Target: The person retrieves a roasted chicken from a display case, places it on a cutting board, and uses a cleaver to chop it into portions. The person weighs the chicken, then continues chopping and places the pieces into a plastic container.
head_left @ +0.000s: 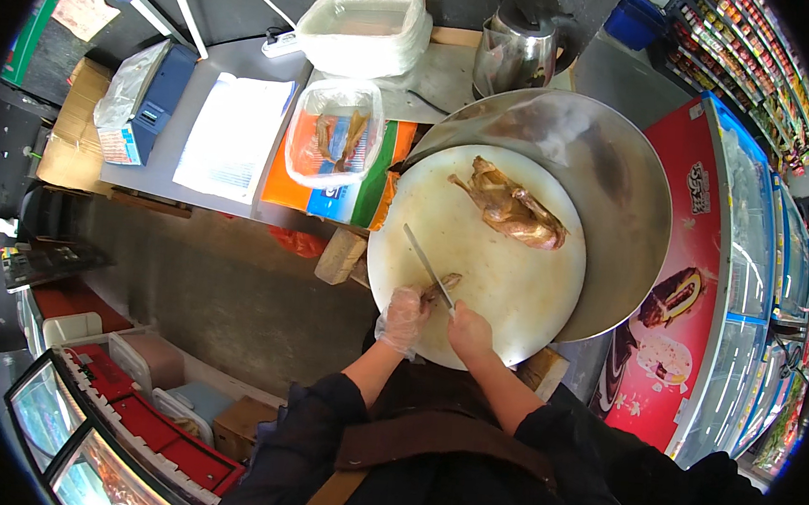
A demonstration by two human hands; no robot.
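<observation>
On one white board point(519, 293), one bird point(511, 206) and one meat piece point(453, 280) are laid — the latter gripped by the left hand point(402, 318), one knife point(429, 267) by the right hand point(470, 335). One freezer point(676, 236) is lettered.

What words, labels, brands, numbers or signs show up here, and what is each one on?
I won't copy wording or brands, but here is where print shows:
Red freezer: stylised white lettering on its side.
Orange-and-green box: white marks on a blue patch, too small to read.
Papers: faint print, too blurred to read.
Blue machine: small label, too small to read.
Shelf packets: too small to read.
</observation>
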